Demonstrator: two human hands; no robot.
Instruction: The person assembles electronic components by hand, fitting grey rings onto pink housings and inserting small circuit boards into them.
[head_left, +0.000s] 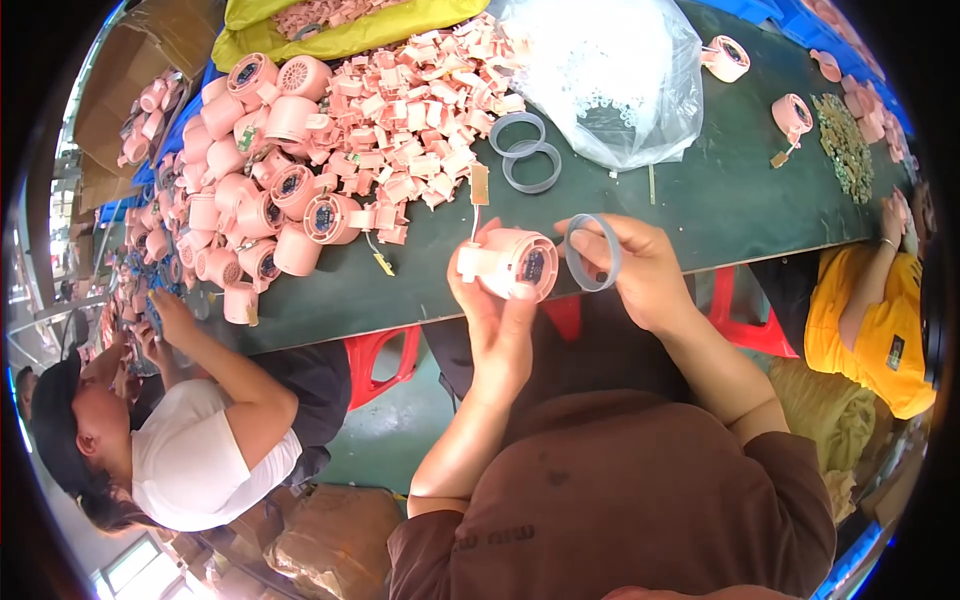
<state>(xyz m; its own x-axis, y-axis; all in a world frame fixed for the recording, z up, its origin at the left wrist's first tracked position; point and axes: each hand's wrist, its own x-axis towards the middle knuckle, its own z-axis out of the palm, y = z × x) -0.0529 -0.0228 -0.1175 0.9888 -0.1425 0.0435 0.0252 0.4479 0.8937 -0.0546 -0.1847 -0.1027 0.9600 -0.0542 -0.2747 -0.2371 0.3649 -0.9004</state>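
My left hand [492, 325] is closed around a pink round plastic housing [507, 262], its open end turned toward the right with a dark circuit board inside. A wire rises from the housing to a small tan board [479, 185]. Just to the right, my right hand [640, 265] pinches a translucent grey ring [593, 252] by its rim. The ring is held upright, close to the housing's open end and apart from it. Two more grey rings [531, 167] lie overlapping on the green table beyond my hands.
Many pink housings [290, 120] and a heap of small pink parts [420, 95] cover the table's left. A clear plastic bag [620, 90] of small pieces lies at the back. Small boards [845, 150] are piled far right. People sit on both sides.
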